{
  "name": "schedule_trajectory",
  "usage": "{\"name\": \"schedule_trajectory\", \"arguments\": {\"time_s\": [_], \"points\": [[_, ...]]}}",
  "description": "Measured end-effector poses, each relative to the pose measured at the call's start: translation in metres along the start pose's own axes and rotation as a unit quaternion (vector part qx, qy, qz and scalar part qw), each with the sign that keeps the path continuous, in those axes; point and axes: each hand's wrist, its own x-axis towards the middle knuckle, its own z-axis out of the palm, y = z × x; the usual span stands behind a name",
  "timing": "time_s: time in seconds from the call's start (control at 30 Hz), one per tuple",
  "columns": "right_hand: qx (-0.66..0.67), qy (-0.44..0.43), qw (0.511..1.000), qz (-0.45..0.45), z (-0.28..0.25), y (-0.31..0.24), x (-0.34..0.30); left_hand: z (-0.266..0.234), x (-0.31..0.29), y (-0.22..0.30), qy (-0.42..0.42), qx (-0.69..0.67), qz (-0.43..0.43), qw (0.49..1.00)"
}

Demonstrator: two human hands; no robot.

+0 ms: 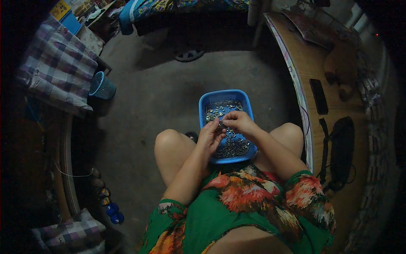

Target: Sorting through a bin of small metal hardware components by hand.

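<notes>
On my lap, between my knees, rests a blue plastic basket [203,101]. Many small shiny metal cylinder-shaped pieces [233,149] lie in it, thickest at its near and far ends. My left hand [209,135] and my right hand [240,121] meet above the basket's middle, fingertips close together. Both have their fingers closed in a pinch. What sits between the fingertips is too small to make out; it may be hidden by the fingers.
A wooden bed board [304,55] at the right bears a dark phone-like slab [319,96] and a black bag [341,142]. At the left stand a blue bin [102,86] and a checked cloth [59,63]. Blue slippers [112,209] lie on the floor; a round grey wheel-like disc [189,55] lies ahead.
</notes>
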Motion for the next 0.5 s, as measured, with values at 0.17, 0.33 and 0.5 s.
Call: {"name": "schedule_trajectory", "arguments": {"time_s": [0.17,0.33,0.5], "points": [[-0.030,0.004,0.999,-0.010,-0.0014,-0.0035,-0.0015,0.0015,-0.0022,0.0023,-0.028,-0.014,0.009,0.999],[-0.037,0.001,0.999,-0.023,-0.0002,-0.0012,0.0001,-0.0009,0.0009,0.0004,-0.014,-0.002,0.008,1.000],[-0.031,-0.003,0.999,-0.037,0.0019,-0.0027,-0.0014,-0.0022,0.0015,0.0006,-0.014,-0.006,0.004,1.000]]}}
